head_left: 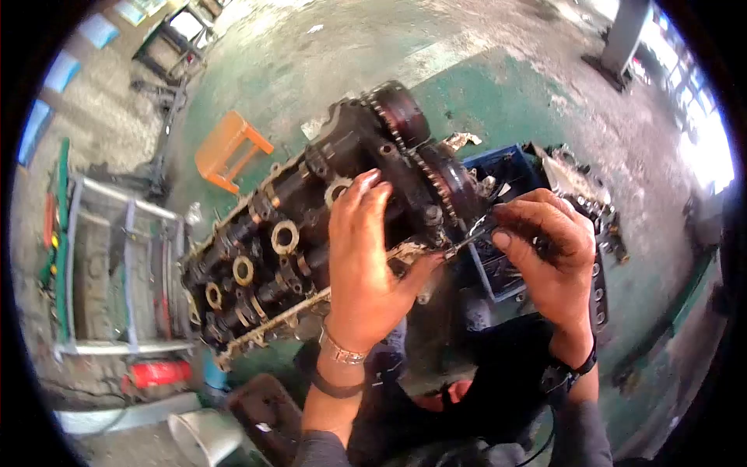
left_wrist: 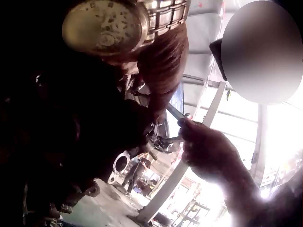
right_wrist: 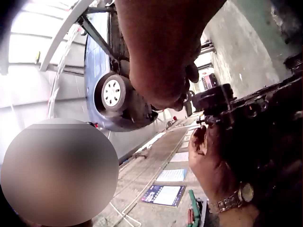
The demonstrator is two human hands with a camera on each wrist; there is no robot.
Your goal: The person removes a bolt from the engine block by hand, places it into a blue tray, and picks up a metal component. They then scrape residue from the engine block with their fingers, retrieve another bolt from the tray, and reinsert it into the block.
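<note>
An engine cylinder head with exposed camshafts, dark with oil, lies diagonally across the middle of the head view. My left hand is over its near side, fingers extended across the top and thumb stretched toward the chain end. Between thumb and fingers, my right hand pinches a slim metal tool, whose tip comes close to the left thumb. The tool's exact kind is too small to tell. A timing chain runs over round dark sprockets beside the hands. In the left wrist view the right hand appears raised beside the engine.
A blue crate of dark parts stands right of the engine, with more loose engine parts around it. An orange stool is beyond the engine. At left are a metal frame, a red cylinder and a white bucket.
</note>
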